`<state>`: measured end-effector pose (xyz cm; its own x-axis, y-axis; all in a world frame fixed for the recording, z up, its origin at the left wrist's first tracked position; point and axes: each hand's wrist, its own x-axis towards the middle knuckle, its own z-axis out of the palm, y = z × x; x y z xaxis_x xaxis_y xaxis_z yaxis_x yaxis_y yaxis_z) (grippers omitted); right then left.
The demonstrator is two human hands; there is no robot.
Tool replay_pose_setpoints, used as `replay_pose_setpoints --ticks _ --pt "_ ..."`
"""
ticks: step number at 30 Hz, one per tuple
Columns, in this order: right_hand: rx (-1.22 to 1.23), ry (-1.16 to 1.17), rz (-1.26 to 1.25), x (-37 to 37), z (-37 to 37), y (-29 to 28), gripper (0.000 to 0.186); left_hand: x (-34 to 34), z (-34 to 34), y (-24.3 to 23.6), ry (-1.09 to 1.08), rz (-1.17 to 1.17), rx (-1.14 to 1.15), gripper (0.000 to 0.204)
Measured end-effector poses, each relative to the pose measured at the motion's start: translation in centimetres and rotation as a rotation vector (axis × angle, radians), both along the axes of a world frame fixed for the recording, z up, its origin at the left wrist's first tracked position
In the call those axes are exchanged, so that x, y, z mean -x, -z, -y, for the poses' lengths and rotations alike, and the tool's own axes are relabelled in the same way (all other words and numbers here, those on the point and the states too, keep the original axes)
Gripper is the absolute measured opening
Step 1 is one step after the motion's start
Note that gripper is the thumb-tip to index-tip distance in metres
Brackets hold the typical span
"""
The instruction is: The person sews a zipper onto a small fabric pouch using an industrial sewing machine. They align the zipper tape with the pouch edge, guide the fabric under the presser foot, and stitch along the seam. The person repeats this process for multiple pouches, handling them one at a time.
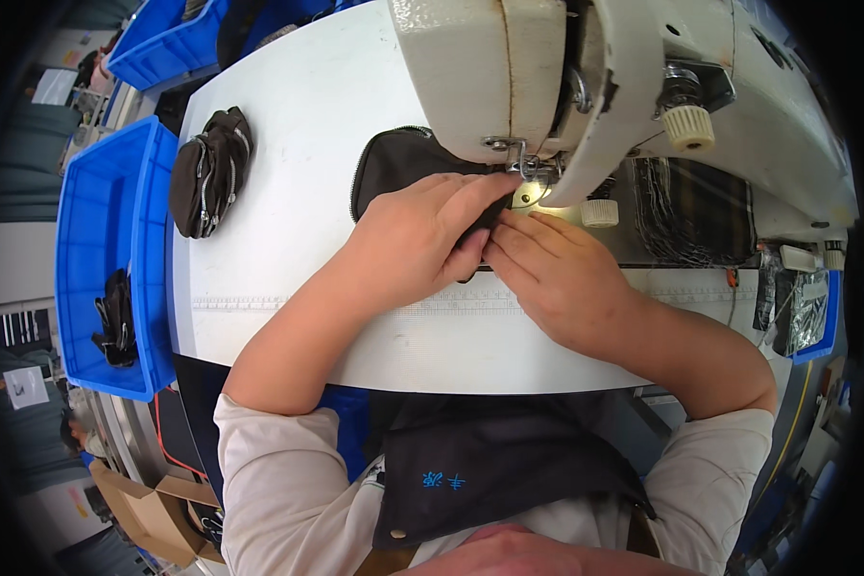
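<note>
My left hand (418,240) and right hand (552,269) pinching a black zippered pouch (394,163), under the sewing machine (547,77), white bench (288,144).

A: What furniture surrounds the station?
B: A white worktable (288,192); blue plastic bins (96,240) stand along its left edge.

A: And lower left?
B: An open cardboard box (149,514) on the floor.

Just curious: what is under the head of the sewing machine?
Under the sewing machine lies a black zipped pouch, its front edge pinched by the left hand and right hand. The needle and the seam are covered by the fingers.
</note>
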<state>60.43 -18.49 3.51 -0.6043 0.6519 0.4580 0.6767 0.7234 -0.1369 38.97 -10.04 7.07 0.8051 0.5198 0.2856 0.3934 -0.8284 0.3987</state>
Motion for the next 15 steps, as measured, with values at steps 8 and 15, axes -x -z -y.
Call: replay_pose_setpoints --ticks 8,15 --pt "-0.035 0.02 0.017 0.2 0.2 0.0 0.035 -0.7 -0.3 1.0 -0.005 0.046 -0.257 0.053" --pt "-0.038 -0.041 0.105 0.2 1.6 -0.8 0.035 -0.8 -0.1 1.3 0.066 0.055 -0.191 0.043"
